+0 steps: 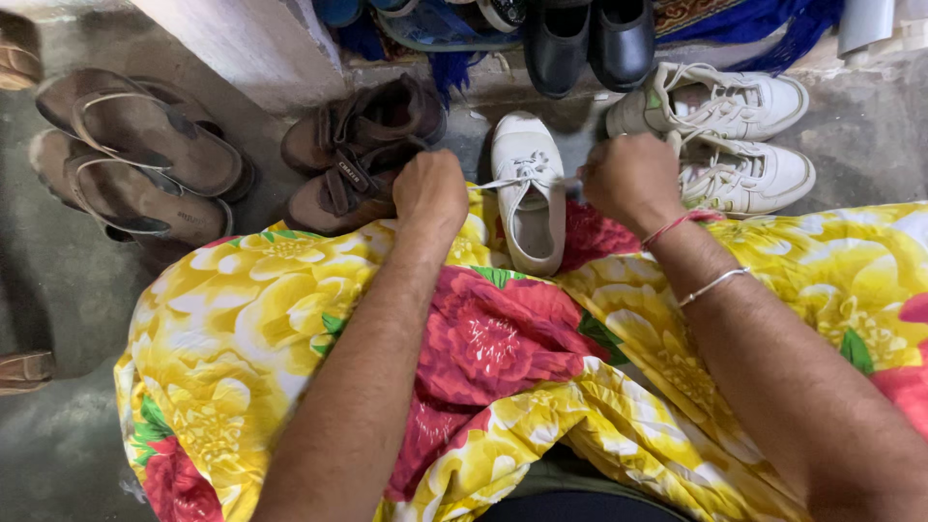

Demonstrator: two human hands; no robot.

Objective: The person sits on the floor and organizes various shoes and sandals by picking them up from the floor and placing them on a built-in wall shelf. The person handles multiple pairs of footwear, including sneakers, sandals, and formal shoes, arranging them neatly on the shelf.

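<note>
Both hands (527, 184) pull the white shoe's (528, 193) laces (512, 178) apart.

Soft, even indoor light; colours are vivid. Dim grey concrete floor (58, 290) darkens far left of the hands. Faint shadows under the shoes. Slight wide-angle stretch at edges; focus sharp.

place: home entryway | evidence: household shoes (710, 101), sandals (145, 145) lined on concrete floor (58, 290)
</note>
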